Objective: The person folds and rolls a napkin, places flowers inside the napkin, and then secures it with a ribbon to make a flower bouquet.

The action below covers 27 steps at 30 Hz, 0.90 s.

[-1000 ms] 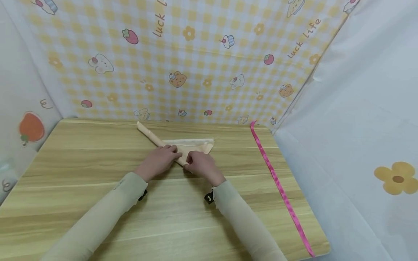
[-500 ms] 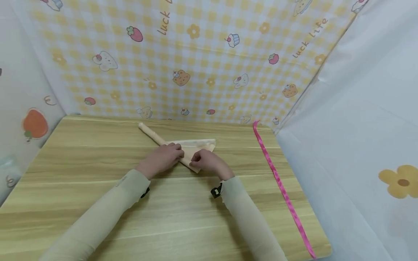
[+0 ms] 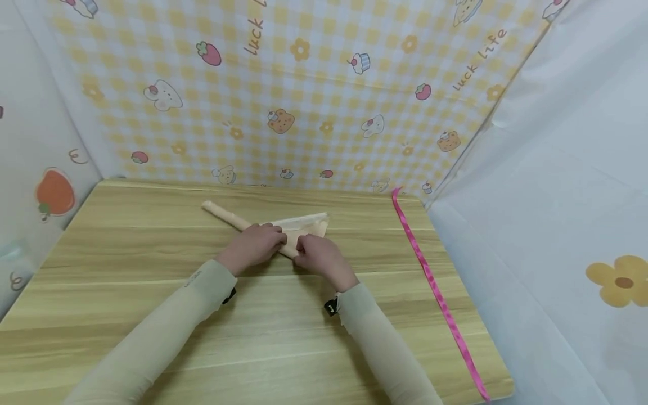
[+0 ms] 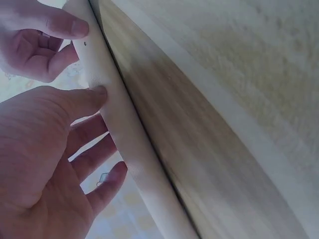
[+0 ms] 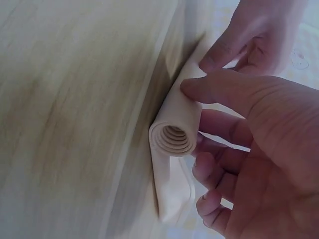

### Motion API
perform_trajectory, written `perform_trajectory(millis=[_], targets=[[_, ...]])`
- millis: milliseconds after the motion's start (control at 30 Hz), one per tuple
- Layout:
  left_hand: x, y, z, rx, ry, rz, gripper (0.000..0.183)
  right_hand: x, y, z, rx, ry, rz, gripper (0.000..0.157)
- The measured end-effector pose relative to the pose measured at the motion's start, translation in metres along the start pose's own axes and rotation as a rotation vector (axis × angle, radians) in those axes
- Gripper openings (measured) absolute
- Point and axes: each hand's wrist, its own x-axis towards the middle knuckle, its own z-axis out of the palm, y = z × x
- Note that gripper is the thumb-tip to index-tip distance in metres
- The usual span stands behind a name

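Note:
A beige cloth [image 3: 223, 215] is wound into a thin roll that lies slanted across the table. Its flat unrolled corner [image 3: 315, 226], with a pale edge, spreads beyond the hands. My left hand [image 3: 255, 246] holds the roll near its middle, thumb on the near side and fingers on the far side, as the left wrist view shows. Nearer the roll's right end, my right hand [image 3: 324, 259] pinches it the same way. Seen end-on in the right wrist view, the roll [image 5: 172, 137] shows several spiral layers, with a loose flap [image 5: 173, 194] below.
A long pink ribbon [image 3: 427, 275] lies along the right side of the wooden table [image 3: 243, 349]. A yellow checked cloth backdrop [image 3: 324, 95] rises behind the table, and white sheeting [image 3: 557, 197] hangs at the right.
The right hand came off the roll's right end slightly, then returned to grip it. The roll's far left end has swung left and nearer, and the flat corner has become a little smaller.

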Motion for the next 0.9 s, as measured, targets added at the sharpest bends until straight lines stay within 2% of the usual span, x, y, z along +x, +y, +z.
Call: perform_trajectory(millis=[100, 200, 400, 633, 733, 900], targets=[[-0.001, 0.002, -0.001, -0.018, -0.036, -0.027, 0.012, 0.001, 0.002, 0.000, -0.011, -0.009, -0.008, 0.010], [-0.002, 0.003, 0.000, -0.030, -0.041, -0.039, 0.013, 0.001, 0.004, -0.001, -0.010, -0.027, -0.015, 0.012], [-0.007, 0.008, 0.005, 0.026, 0.037, -0.009, 0.007, 0.003, 0.008, -0.002, 0.009, -0.033, -0.016, 0.014], [-0.011, 0.016, 0.011, 0.109, 0.061, -0.021, 0.004, 0.003, 0.010, 0.000, 0.010, -0.044, -0.034, 0.017], [-0.010, 0.018, 0.013, 0.100, 0.071, -0.032, 0.004, 0.001, 0.010, 0.001, -0.004, -0.029, -0.029, 0.020], [-0.004, 0.017, 0.014, 0.073, 0.064, -0.067, 0.008, -0.002, 0.008, 0.007, -0.038, 0.022, -0.002, 0.034]])
